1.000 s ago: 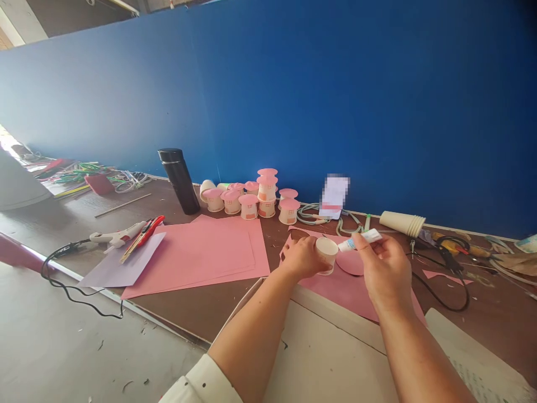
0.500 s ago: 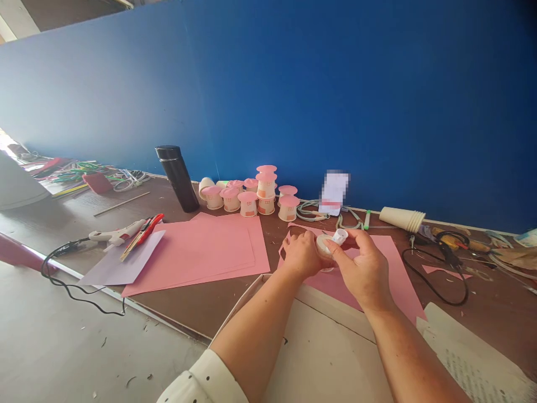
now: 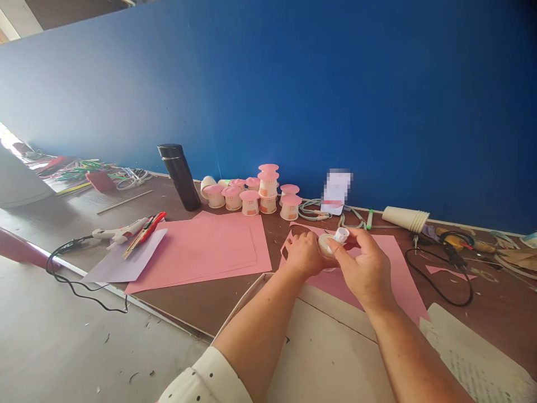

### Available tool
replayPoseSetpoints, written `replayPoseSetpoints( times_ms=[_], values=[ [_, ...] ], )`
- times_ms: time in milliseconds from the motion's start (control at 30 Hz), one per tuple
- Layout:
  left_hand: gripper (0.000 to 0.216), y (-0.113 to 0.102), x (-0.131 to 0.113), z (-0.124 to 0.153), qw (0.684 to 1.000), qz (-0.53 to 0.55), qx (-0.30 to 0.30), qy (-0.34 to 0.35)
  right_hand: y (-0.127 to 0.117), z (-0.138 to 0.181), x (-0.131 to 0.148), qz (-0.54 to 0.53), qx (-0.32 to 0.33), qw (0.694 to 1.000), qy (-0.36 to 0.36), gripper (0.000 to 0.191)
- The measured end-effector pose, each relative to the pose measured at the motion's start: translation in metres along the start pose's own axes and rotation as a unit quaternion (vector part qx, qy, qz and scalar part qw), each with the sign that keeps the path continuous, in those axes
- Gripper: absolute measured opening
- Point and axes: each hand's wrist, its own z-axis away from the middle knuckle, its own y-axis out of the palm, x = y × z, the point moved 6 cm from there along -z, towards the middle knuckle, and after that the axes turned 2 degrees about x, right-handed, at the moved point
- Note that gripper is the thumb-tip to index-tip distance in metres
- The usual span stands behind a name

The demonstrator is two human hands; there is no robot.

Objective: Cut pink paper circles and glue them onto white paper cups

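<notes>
Right, both hands busy over the near pink sheet (image 3: 398, 268). My left hand (image 3: 305, 256) is curled round a paper cup (image 3: 325, 243), base uppermost, the fingers wrapped over its left side. My right hand (image 3: 366, 267) grips a small white tube (image 3: 342, 233) between thumb and fingers, its round end showing. Tube sits at the right edge of the cup's base; whether they touch, I cannot tell. Right thumb lies close against the cup.

Behind my hands, near the blue partition (image 3: 268, 101): a cluster of upturned cups with pink disc tops (image 3: 289, 208), little windows and doors on their sides, one stacked on another. Black flask (image 3: 180, 178) left of them, leaning in view. To their right, a phone (image 3: 336, 193), blurred, then a green-ended marker (image 3: 370, 219) and a nest of plain cups (image 3: 405, 219) lying on its side.

Further left on the brown table (image 3: 188, 308): larger pink sheets (image 3: 210, 246), overlapping; a lilac sheet (image 3: 126, 268) beside them, with a glue gun (image 3: 119, 232) and a red cutter (image 3: 149, 228) across its top.
</notes>
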Motion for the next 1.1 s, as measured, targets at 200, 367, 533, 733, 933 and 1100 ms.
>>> replayPoseSetpoints(
  times_ms=[200,367,533,733,933,1100],
  values=[
    [0.064,-0.001,0.000,0.000,1.000,-0.009,0.029,0.007,-0.014,-0.001,-0.004,-0.011,-0.062,0.997,0.052,0.030],
    [0.056,0.003,0.002,-0.002,1.000,-0.021,0.018,0.004,-0.004,0.000,0.002,-0.045,-0.045,0.997,0.048,0.030],
    [0.048,0.006,0.001,-0.002,0.999,-0.033,0.014,-0.001,0.011,-0.003,0.002,-0.028,-0.014,0.999,0.014,0.025],
    [0.056,0.003,0.001,-0.001,0.999,-0.032,0.017,-0.001,0.005,-0.007,0.001,0.017,-0.035,0.999,0.001,0.029],
    [0.058,0.006,0.004,-0.002,0.999,-0.036,0.023,-0.001,0.005,-0.007,0.000,-0.019,-0.047,0.998,0.028,0.036],
    [0.056,0.008,0.004,-0.003,0.999,-0.040,0.009,0.002,0.017,-0.009,0.000,-0.002,0.005,1.000,0.010,0.033]
  ],
)
